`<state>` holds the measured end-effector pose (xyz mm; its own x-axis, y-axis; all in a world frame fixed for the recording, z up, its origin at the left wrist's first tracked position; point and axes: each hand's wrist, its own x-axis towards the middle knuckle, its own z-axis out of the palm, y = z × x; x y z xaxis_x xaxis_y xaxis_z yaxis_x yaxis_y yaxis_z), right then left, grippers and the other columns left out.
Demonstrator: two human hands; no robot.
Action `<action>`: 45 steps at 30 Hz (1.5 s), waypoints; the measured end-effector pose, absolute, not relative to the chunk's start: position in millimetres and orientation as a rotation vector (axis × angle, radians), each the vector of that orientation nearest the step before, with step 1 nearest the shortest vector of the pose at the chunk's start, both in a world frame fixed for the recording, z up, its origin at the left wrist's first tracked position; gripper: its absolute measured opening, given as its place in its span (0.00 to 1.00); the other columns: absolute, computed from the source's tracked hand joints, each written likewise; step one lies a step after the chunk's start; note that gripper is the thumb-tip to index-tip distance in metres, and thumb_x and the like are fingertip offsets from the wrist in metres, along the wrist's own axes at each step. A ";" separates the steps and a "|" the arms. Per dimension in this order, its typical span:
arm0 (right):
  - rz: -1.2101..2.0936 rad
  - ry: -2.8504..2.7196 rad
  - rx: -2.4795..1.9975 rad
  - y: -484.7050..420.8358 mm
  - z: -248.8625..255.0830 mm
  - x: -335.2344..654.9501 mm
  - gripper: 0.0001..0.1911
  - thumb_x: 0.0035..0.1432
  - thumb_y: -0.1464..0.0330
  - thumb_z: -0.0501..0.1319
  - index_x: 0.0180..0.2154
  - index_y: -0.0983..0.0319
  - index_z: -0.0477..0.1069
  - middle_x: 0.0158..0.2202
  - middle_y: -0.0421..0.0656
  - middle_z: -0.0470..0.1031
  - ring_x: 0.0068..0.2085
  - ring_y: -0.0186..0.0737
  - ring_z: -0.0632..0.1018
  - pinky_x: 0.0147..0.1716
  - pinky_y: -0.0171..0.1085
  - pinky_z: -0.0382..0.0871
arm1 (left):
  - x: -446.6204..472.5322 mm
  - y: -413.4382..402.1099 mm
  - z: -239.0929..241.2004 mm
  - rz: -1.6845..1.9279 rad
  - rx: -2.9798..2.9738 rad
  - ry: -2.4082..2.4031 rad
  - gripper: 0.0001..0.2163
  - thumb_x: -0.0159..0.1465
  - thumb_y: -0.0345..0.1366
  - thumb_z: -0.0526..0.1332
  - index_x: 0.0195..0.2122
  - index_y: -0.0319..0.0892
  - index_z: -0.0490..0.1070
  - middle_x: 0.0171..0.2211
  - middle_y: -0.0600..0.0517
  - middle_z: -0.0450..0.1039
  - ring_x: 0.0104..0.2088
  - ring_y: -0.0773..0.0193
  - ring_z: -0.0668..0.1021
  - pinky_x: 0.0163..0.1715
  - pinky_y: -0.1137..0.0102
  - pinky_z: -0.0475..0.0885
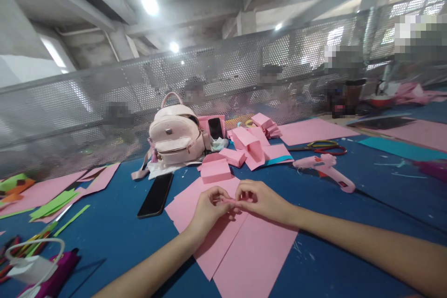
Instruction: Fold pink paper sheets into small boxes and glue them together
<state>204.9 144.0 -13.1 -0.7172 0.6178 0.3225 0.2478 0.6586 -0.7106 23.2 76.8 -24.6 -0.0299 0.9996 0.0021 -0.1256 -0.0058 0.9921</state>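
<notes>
In the head view, the left hand and right hand pinch one small pink piece between thumbs and fingertips, above sheets toward the table's near edge; it is partly hidden, perhaps folded. Even pressure should keep its edges aligned. Counted: one pink glue gun, two phones, one bag by the far edge.

A pale pink backpack stands before a perforated metal screen, a black phone lying near it
</notes>
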 end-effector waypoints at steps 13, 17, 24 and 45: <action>1.000 -2.250 -0.708 145.2 -16.9 203.5 0.08 0.58 0.65 0.65 0.29 0.62 0.73 0.28 0.38 0.74 0.30 0.34 0.71 0.30 0.32 0.62 | 23.8 75.2 -26.3 1.330 1.123 1.139 0.21 0.46 0.44 0.77 0.28 0.40 0.67 0.23 0.52 0.76 0.26 0.54 0.84 0.22 0.68 0.79; 1.025 -2.232 -0.715 144.0 -15.8 203.2 0.06 0.57 0.67 0.64 0.29 0.62 0.73 0.27 0.38 0.74 0.30 0.34 0.71 0.29 0.32 0.61 | 23.5 75.5 -26.8 1.335 1.124 1.141 0.21 0.46 0.44 0.77 0.28 0.40 0.67 0.22 0.52 0.76 0.25 0.56 0.83 0.22 0.68 0.78; 1.057 -2.195 -0.725 140.4 -12.7 201.7 0.06 0.56 0.68 0.63 0.28 0.62 0.73 0.26 0.38 0.74 0.29 0.34 0.71 0.28 0.32 0.60 | 24.7 75.6 -25.8 1.323 1.145 1.146 0.19 0.45 0.43 0.77 0.27 0.39 0.70 0.20 0.53 0.75 0.21 0.64 0.79 0.22 0.73 0.75; 1.185 -2.082 -0.712 145.7 -13.4 203.3 0.11 0.57 0.61 0.66 0.34 0.62 0.74 0.31 0.39 0.76 0.31 0.35 0.73 0.30 0.33 0.63 | 17.9 78.3 -26.9 1.428 1.110 1.165 0.24 0.51 0.38 0.73 0.43 0.42 0.62 0.23 0.57 0.75 0.23 0.59 0.81 0.21 0.70 0.77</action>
